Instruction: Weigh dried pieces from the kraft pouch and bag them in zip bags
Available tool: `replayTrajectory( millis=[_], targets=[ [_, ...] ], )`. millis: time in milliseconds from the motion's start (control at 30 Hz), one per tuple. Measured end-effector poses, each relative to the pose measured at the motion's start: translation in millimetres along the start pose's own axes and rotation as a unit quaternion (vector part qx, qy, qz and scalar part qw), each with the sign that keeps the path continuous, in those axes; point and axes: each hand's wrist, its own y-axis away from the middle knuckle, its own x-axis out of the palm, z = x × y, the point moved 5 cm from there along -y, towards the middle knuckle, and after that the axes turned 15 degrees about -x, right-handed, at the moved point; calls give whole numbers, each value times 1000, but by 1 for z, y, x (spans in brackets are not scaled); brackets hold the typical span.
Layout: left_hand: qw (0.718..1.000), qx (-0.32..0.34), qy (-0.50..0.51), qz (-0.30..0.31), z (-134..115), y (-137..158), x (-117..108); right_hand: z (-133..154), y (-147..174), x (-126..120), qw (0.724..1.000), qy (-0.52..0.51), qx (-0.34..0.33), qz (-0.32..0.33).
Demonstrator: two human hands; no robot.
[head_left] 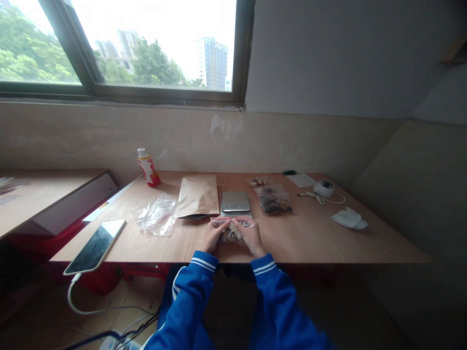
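Head view:
- Both hands on a small clear bag of mixed bits, lying flat at the near edge of the table, just in front of the scale.
- Left hand pinching the bag's left end, fingers closed on the plastic; right hand closed on the right end the same way.
- Best to keep the bag's top strip flat and level, pressing along it from one end to the other so no gap stays.
- Worth holding the contents low, away from the strip, so nothing gets caught in it.
- Brown paper pouch just left of the scale, loose plastic bags further left, filled bags to the right; all apart from the hands.
- Phone near the left corner; elbows best kept in.
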Motion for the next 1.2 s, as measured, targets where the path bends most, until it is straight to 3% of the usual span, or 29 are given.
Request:
replayTrajectory(
  millis=[133, 333, 500, 767, 967, 1200],
  targets=[
    [999, -5, -11, -47, 3, -2, -6, -2, 1, -3, 1000, 11, 4, -9],
    [999, 3, -31, -34, 0, 0, -2, -3, 8, -6, 1000, 6, -14, 22],
    [999, 9, -39, -24, -1, 0, -2, -9, 15, -10, 998, -37, 40, 24],
    [999, 3, -1, -32, 4, -2, -5, -8, 9, -12, 999, 36, 0, 15],
    [990, -40, 114, -78, 19, -9, -15, -11, 12, -14, 997, 1, 66, 42],
    [983, -77, 135, -101, 25, -10, -20, -21, 13, -21, 993, 9, 119, 3]
  ],
)
